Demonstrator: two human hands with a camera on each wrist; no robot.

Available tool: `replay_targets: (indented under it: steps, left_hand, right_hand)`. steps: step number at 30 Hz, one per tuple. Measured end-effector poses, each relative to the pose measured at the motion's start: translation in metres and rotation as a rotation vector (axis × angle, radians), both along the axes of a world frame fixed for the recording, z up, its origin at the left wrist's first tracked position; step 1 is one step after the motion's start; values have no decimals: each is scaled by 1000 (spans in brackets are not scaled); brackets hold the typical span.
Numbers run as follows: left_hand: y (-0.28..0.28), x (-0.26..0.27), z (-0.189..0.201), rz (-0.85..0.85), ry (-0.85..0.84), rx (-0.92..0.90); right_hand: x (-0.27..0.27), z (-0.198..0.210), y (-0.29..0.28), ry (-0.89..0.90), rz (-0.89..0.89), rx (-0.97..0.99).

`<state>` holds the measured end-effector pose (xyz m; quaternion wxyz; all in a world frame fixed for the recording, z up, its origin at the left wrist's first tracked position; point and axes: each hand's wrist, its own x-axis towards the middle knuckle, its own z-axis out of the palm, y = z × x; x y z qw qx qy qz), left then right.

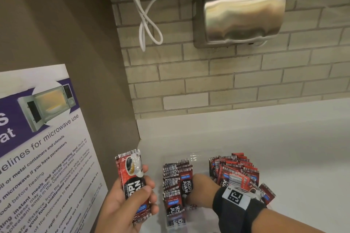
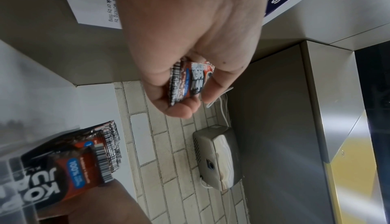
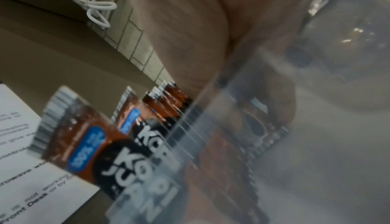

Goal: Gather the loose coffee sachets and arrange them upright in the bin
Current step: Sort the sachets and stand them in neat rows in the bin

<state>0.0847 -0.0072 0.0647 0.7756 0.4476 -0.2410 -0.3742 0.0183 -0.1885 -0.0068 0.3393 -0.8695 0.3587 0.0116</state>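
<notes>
A white counter is running under a pale brick wall, with a steel dryer mounted above and a microwave poster leaning at the far left. In the head view, the left hand is curling around a small stack of sachets, holding them lengthwise. Just right of that grip, the clear bin is holding a row of upright sachets. The right hand is reaching into the bin against that row; its fingers are hidden, so its grip cannot be told. A loose pile is lying beyond that wrist.

From the left wrist, thumb and fingers are pinching the stack end-on.

From the right wrist, everything is blurring; the bin wall is crossing the view.

The row is likely being steadied; next, the held stack needs slotting in upright beside it.
</notes>
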Motion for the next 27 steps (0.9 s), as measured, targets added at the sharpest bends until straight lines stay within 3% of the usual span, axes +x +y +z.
replay_targets:
  steps: [6, 9, 15, 17, 20, 24, 27]
  left_hand:
    - [0, 2, -3, -49, 35, 55]
    - [1, 2, -6, -93, 35, 63]
    - [2, -2, -7, -66, 18, 128]
    - [2, -3, -6, -41, 32, 135]
    - [0, -3, -6, -16, 5, 146]
    - [-1, -2, -10, -53, -92, 185]
    - [-1, -3, -11, -61, -148, 177]
  right_hand:
    - [-6, 10, 6, 133, 89, -81]
    - [-16, 23, 9, 111, 124, -106]
    - [-28, 38, 4, 169, 71, -188]
    - [-29, 42, 1, 67, 31, -231]
    - [-28, 57, 4, -293, -62, -280]
    - [-25, 90, 23, -768, -89, -31]
    - [-28, 105, 33, -718, 131, 67]
